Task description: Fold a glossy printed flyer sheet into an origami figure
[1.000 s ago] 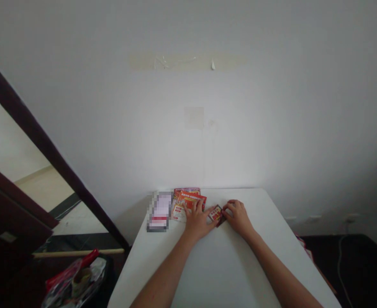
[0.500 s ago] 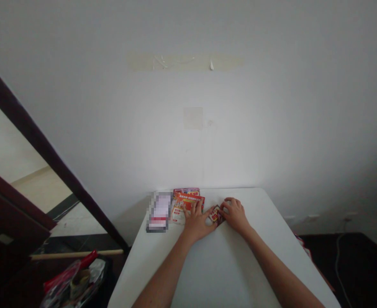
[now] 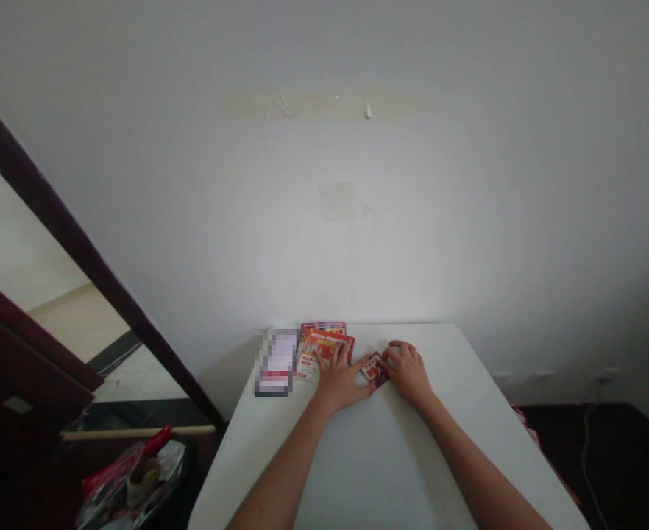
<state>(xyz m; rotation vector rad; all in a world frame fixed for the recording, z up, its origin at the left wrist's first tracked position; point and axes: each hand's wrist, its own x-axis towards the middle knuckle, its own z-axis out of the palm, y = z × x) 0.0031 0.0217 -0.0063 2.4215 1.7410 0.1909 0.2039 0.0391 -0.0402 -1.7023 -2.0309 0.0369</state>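
Both my hands rest at the far end of a white table (image 3: pixel 380 456). My left hand (image 3: pixel 340 379) lies flat with its fingers spread over a stack of red and orange printed leaflets (image 3: pixel 320 346), and its thumb reaches toward a small folded red leaflet (image 3: pixel 373 369). My right hand (image 3: pixel 408 369) has its fingers curled and pressed onto the right side of that small folded leaflet. The small leaflet lies on the table between the two hands.
A blurred rectangular item (image 3: pixel 277 362) lies left of the leaflets. The table stands against a white wall (image 3: pixel 335 206). A dark door frame (image 3: pixel 82 250) slants at the left, and a plastic bag with red contents (image 3: pixel 131 471) sits on the floor beside the table.
Hands and leaflets stay almost where they were; only the camera view shifts slightly.
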